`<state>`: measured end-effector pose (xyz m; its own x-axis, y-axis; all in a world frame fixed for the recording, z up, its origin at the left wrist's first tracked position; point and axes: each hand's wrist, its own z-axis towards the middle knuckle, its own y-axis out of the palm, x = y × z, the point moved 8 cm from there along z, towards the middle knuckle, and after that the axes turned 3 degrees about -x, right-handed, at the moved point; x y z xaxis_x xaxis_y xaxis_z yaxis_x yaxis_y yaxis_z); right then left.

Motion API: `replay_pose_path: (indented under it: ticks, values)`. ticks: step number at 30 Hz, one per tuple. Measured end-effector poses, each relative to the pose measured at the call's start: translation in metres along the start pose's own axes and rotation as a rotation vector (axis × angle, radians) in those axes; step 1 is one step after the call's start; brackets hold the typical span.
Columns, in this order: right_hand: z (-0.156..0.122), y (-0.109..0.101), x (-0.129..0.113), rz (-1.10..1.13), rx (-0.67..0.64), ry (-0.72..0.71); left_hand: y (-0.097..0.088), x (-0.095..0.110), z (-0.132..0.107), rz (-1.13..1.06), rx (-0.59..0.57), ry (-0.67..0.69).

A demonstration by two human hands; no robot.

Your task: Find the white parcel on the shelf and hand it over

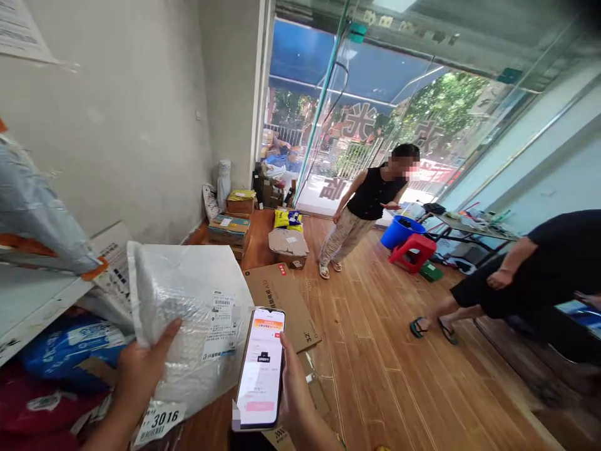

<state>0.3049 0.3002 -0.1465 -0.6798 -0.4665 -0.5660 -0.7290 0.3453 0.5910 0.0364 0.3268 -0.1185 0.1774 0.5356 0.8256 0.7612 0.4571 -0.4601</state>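
My left hand [145, 366] grips the left edge of a white padded mailer [188, 275], thumb pressed on its front. A printed shipping label [220, 329] is stuck to the mailer's right side. Below it, a tag [159, 421] reads 3016. In my right hand [298, 391] is a smartphone [259, 376], screen lit and facing me, held upright beside the mailer. The phone shows a mostly white page with an orange banner, a pink button and a small dark pop-up. The fingers behind both things are hidden.
Packages in blue [75, 344] and dark red lie on shelving at left. A large flat carton [282, 300] and stacked boxes [230, 228] stand on the wooden floor ahead. One person [375, 200] stands by the glass front; another [539, 269] bends at right. A red stool [413, 252] and blue bucket [401, 232] stand between.
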Motion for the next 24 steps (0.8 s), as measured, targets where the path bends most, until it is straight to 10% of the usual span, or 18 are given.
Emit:
replay_pose_path:
  ticks: [16,24]
  values:
    - [0.071,-0.080,-0.084,0.202,0.115,-0.238,0.212,0.118,0.030,0.085,-0.363,0.275]
    - [0.094,-0.132,-0.107,0.238,0.324,-0.399,0.351,0.192,0.019,0.198,-0.515,0.536]
